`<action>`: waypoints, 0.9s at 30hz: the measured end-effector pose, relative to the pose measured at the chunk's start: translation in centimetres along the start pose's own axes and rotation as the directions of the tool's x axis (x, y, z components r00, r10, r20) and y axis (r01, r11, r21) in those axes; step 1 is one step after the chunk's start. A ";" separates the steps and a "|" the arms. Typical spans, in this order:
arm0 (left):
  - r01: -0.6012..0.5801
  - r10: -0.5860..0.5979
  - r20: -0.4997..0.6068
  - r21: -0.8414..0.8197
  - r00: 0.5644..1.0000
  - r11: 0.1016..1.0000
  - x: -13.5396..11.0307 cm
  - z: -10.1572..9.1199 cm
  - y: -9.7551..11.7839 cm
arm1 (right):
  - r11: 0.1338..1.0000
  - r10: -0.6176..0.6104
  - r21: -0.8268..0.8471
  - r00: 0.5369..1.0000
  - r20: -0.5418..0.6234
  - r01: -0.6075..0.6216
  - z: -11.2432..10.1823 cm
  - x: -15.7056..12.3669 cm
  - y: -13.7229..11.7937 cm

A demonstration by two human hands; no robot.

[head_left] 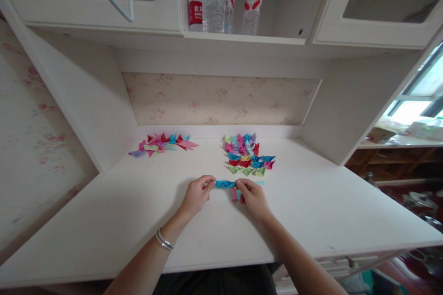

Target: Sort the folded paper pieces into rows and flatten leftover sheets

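A blue folded paper piece (224, 184) is stretched level between my two hands, just above the white desktop. My left hand (198, 194) pinches its left end, and my right hand (252, 197) pinches its right end. Under and beside my right fingers lie a pink paper piece (234, 194) and a light blue one (260, 183), both partly covered. Behind my hands, folded paper pieces in green, red, blue and pink (245, 164) stand in rows, with a denser cluster (240, 143) at the back.
A loose pile of folded paper (162, 144) lies at the back left of the white desk (138, 226). Overhead, a cabinet shelf holds plastic bottles (252, 7) and a red-and-white can (195, 7). A white cable (117, 4) hangs at upper left. Side panels bound the desk.
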State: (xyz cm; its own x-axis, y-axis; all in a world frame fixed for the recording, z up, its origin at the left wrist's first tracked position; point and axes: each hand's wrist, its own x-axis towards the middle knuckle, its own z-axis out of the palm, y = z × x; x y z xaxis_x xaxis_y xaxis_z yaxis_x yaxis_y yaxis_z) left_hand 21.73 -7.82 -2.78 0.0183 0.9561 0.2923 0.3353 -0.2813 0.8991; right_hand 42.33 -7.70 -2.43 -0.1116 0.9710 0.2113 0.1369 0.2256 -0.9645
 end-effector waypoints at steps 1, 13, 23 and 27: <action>-0.002 0.002 0.000 -0.006 1.000 1.000 0.0 0.0 0.0 | 1.000 0.003 0.009 1.000 -0.002 -0.003 0.0 0.0 -0.1; 0.045 -0.046 -0.005 -0.107 0.999 0.993 0.0 0.0 0.4 | 0.998 0.032 0.059 0.999 -0.012 -0.031 0.0 0.2 0.5; 0.068 -0.069 -0.001 -0.142 0.998 0.988 0.1 0.1 -0.2 | 0.989 0.063 0.131 0.998 0.007 -0.063 -0.1 0.1 0.5; 0.069 -0.070 0.000 -0.065 0.998 0.995 0.1 -0.1 0.2 | 0.991 0.062 0.123 0.998 -0.002 -0.061 -0.1 0.1 0.5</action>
State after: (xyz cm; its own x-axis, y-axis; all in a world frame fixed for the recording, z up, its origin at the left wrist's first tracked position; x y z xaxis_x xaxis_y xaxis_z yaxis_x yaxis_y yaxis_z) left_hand 21.70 -7.80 -2.53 -0.0053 0.9734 0.2292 0.2737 -0.2190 0.9365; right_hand 42.51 -7.43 -2.88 -0.1006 0.9833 0.1519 0.0215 0.1548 -0.9877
